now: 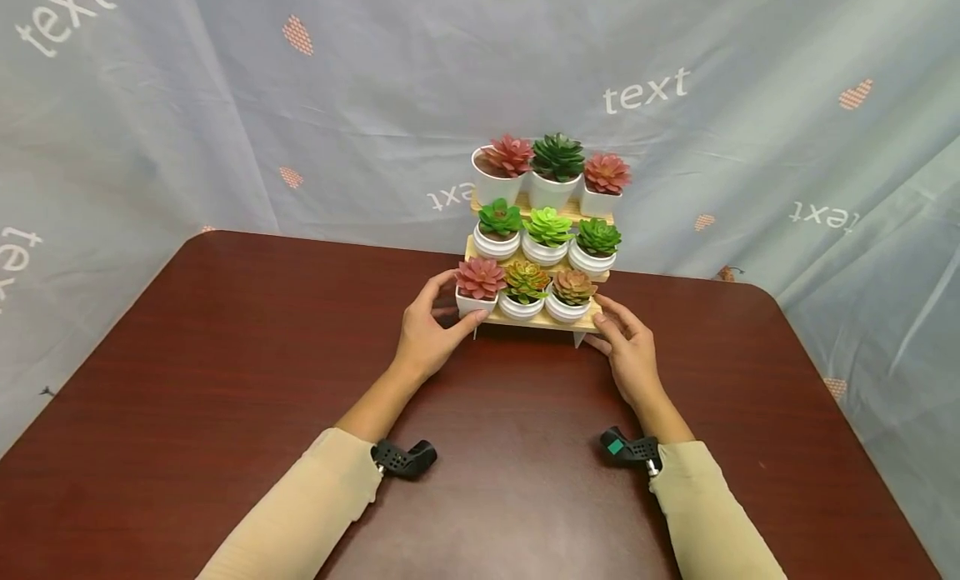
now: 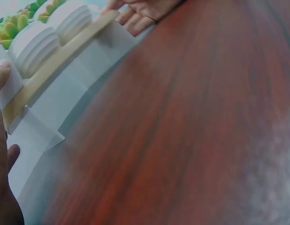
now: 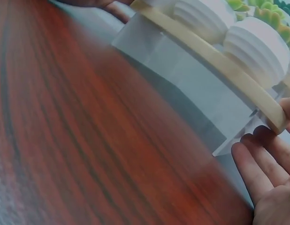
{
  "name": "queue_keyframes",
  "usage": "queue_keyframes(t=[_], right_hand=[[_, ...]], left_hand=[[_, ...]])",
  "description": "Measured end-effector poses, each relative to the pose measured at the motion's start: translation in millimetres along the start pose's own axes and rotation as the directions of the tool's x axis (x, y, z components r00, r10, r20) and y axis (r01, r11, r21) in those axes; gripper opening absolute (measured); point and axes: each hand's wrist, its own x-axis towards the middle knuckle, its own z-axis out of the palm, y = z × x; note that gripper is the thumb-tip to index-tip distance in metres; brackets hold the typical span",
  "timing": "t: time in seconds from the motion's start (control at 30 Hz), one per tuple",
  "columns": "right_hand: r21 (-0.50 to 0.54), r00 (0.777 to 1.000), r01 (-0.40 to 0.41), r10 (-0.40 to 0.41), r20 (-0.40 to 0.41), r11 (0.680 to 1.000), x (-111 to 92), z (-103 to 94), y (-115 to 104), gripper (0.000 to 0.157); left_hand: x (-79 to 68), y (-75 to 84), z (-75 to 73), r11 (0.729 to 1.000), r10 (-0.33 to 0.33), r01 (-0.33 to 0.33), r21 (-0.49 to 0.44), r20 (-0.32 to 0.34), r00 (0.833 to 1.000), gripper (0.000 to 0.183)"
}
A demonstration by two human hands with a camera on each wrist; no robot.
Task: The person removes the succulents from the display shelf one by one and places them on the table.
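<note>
Grip: left hand (image 1: pixel 429 330), right hand (image 1: pixel 633 351) pinching ends of tiered stand (image 1: pixel 542 322). Keep pots (image 1: pixel 545 253) level; contact with counter (image 1: pixel 285 372) unclear.

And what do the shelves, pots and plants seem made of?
Shelves: probably wood, smooth and matt, judging by their pale yellow colour. Pots: plastic or ceramic, I can't tell which; they look smooth, plain white. Plants: possibly plastic, fairly matt, their leaves tidy and stiff-looking.
</note>
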Motion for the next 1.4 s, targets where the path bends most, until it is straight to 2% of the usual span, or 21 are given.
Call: queue_keyframes(t=[0.23,0.6,0.83,1.17,1.4], right_hand=[[-0.008,1.000,0.010,-0.011,-0.019,1.000,-0.1,1.7,-0.1,0.041],[-0.041,1.000,-0.006,0.005,-0.023,0.999,-2.1,1.6,-0.8,0.041],[-0.029,0.999,-0.018,0.017,-0.032,0.999,-3.9,4.2,-0.6,0.040],[-0.032,0.999,-0.006,0.005,-0.032,0.999,-4.6,4.5,-0.8,0.040],[-0.038,1.000,0.011,-0.012,-0.029,0.999,-4.4,4.0,-0.2,0.042]], left_hand=[[1.5,3.2,4.8,0.998,0.041,-0.039,0.055,-0.038,0.998,0.074],[4.4,10.9,9.5,1.000,-0.012,0.013,0.023,-0.026,1.000,0.075],[4.4,16.2,5.5,0.996,-0.078,0.079,0.032,-0.028,0.997,0.072],[12.9,19.9,-9.0,0.982,-0.163,0.160,-0.104,-0.022,0.986,0.069],[18.6,24.0,-18.2,0.969,-0.170,0.160,-0.189,-0.040,0.985,0.066]])
